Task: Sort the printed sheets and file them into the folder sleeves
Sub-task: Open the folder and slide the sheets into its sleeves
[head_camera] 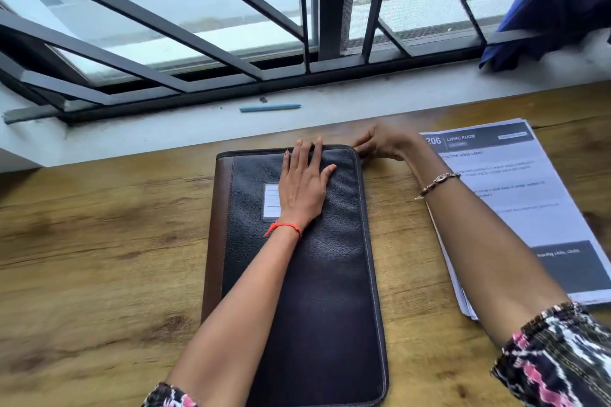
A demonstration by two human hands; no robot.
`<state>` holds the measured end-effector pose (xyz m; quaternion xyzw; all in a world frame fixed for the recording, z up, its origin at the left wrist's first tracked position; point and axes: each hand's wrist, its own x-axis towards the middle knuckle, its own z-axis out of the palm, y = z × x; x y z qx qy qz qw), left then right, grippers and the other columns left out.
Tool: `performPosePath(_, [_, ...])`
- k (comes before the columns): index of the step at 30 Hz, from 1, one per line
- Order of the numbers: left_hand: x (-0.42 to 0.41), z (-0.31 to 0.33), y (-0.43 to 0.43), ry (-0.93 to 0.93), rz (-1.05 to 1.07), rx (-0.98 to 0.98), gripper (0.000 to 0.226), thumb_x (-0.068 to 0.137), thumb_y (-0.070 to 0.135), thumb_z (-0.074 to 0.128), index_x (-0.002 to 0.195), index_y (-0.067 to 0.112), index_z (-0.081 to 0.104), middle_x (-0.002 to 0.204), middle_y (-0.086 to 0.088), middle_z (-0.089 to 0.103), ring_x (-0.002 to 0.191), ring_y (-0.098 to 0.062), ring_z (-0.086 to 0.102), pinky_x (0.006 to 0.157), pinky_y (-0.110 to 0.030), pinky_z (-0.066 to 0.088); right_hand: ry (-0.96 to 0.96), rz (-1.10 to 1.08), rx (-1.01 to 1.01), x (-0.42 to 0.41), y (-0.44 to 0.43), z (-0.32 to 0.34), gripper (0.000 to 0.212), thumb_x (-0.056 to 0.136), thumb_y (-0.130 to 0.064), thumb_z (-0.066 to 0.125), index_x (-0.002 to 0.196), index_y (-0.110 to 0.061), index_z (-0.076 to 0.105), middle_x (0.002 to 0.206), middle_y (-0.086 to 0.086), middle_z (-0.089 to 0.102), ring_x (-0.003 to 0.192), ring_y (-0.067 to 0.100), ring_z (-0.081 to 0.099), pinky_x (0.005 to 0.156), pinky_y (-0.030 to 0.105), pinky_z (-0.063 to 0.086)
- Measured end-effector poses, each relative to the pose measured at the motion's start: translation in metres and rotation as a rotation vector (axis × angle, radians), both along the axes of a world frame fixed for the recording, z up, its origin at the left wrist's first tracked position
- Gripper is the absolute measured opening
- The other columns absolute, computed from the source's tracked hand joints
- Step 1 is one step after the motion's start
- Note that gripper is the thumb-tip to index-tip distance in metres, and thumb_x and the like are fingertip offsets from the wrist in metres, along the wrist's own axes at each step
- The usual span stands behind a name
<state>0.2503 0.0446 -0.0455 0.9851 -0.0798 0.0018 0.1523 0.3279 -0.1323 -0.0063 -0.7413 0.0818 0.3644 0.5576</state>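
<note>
The top sheet (515, 195) of the pile carried a dark header band that read "206" in large numerals, with "LIVING ROOM" in capitals beside it. Below that, a heading ended in "coffee table clean", and its start was hidden. The body lines were too blurred to read. A dark band near the sheet's foot showed "cloth, cloth". On the folder (314, 274), the small label (271, 201) showed only ruled lines.
</note>
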Motion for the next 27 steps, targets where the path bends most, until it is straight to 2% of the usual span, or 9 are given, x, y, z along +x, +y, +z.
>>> performPosePath(2, [0.0, 0.0, 0.0, 0.003, 0.004, 0.011, 0.07, 0.091, 0.056, 0.012, 0.149, 0.018, 0.018, 0.153, -0.009, 0.025, 0.144, -0.023, 0.014, 0.116, -0.033, 0.001, -0.023, -0.071, 0.037, -0.01, -0.003, -0.003, 0.011, 0.084, 0.011, 0.054, 0.087, 0.008, 0.064, 0.055, 0.002, 0.068, 0.046, 0.009, 0.063, 0.051, 0.017, 0.054])
performPosePath(4, [0.001, -0.001, 0.0, 0.016, 0.009, 0.02, 0.06, 0.098, 0.048, 0.026, 0.15, 0.018, 0.015, 0.154, -0.009, 0.022, 0.144, -0.022, 0.012, 0.116, -0.033, -0.001, -0.048, -0.133, 0.071, -0.022, -0.004, -0.007, 0.016, 0.083, 0.013, 0.056, 0.076, 0.006, 0.068, 0.057, 0.003, 0.069, 0.046, 0.01, 0.063, 0.051, 0.018, 0.054])
performPosePath(6, [0.001, 0.0, 0.001, 0.012, 0.016, 0.024, 0.059, 0.099, 0.044, 0.029, 0.15, 0.018, 0.014, 0.154, -0.009, 0.021, 0.144, -0.022, 0.012, 0.116, -0.032, -0.001, -0.05, -0.196, 0.108, -0.035, -0.003, -0.011, 0.025, 0.082, 0.015, 0.055, 0.067, 0.0, 0.07, 0.057, 0.002, 0.069, 0.046, 0.009, 0.063, 0.051, 0.019, 0.055])
performPosePath(8, [0.002, 0.001, 0.001, 0.008, 0.017, 0.032, 0.058, 0.1, 0.044, 0.029, 0.15, 0.018, 0.014, 0.154, -0.009, 0.021, 0.144, -0.022, 0.012, 0.116, -0.032, -0.001, -0.053, -0.251, 0.125, -0.048, -0.001, -0.015, 0.026, 0.082, 0.016, 0.053, 0.068, 0.001, 0.068, 0.055, 0.0, 0.068, 0.046, 0.008, 0.063, 0.05, 0.018, 0.054])
performPosePath(10, [0.002, 0.002, 0.001, 0.015, 0.018, 0.033, 0.058, 0.1, 0.044, 0.028, 0.15, 0.018, 0.013, 0.154, -0.009, 0.02, 0.144, -0.022, 0.011, 0.116, -0.033, -0.001, -0.055, -0.297, 0.114, -0.062, 0.001, -0.018, 0.017, 0.083, 0.014, 0.054, 0.076, 0.006, 0.068, 0.054, -0.002, 0.068, 0.045, 0.007, 0.063, 0.049, 0.016, 0.053])
performPosePath(11, [0.002, 0.002, 0.001, 0.019, 0.018, 0.036, 0.058, 0.1, 0.044, 0.027, 0.15, 0.018, 0.013, 0.154, -0.009, 0.02, 0.144, -0.022, 0.011, 0.116, -0.033, 0.0, -0.072, -0.315, 0.1, -0.07, 0.002, -0.018, 0.01, 0.082, 0.013, 0.056, 0.087, 0.011, 0.065, 0.053, -0.003, 0.067, 0.045, 0.006, 0.062, 0.049, 0.015, 0.052])
performPosePath(13, [0.002, 0.003, 0.001, 0.019, 0.018, 0.041, 0.059, 0.1, 0.044, 0.027, 0.15, 0.017, 0.013, 0.154, -0.009, 0.02, 0.144, -0.022, 0.011, 0.116, -0.033, 0.001, -0.082, -0.353, 0.066, -0.084, 0.003, -0.022, 0.021, 0.082, 0.011, 0.059, 0.102, 0.016, 0.059, 0.052, -0.004, 0.066, 0.044, 0.004, 0.061, 0.049, 0.014, 0.052])
performPosePath(20, [0.001, 0.006, 0.001, 0.06, 0.008, 0.041, 0.059, 0.1, 0.045, 0.025, 0.15, 0.016, 0.012, 0.155, -0.008, 0.016, 0.145, -0.021, 0.007, 0.117, -0.035, 0.0, -0.033, -0.426, 0.038, -0.128, 0.007, -0.021, 0.012, 0.081, 0.01, 0.06, 0.093, 0.014, 0.06, 0.05, -0.004, 0.065, 0.044, 0.007, 0.059, 0.047, 0.015, 0.052])
performPosePath(27, [-0.006, 0.009, 0.002, 0.062, 0.002, 0.006, 0.062, 0.099, 0.044, 0.033, 0.149, 0.012, 0.014, 0.156, -0.009, 0.014, 0.145, -0.022, 0.006, 0.117, -0.042, 0.0, 0.017, -0.414, -0.033, -0.176, 0.006, -0.021, 0.025, 0.083, 0.013, 0.057, 0.106, 0.023, 0.056, 0.047, -0.002, 0.064, 0.038, 0.005, 0.057, 0.042, 0.013, 0.047])
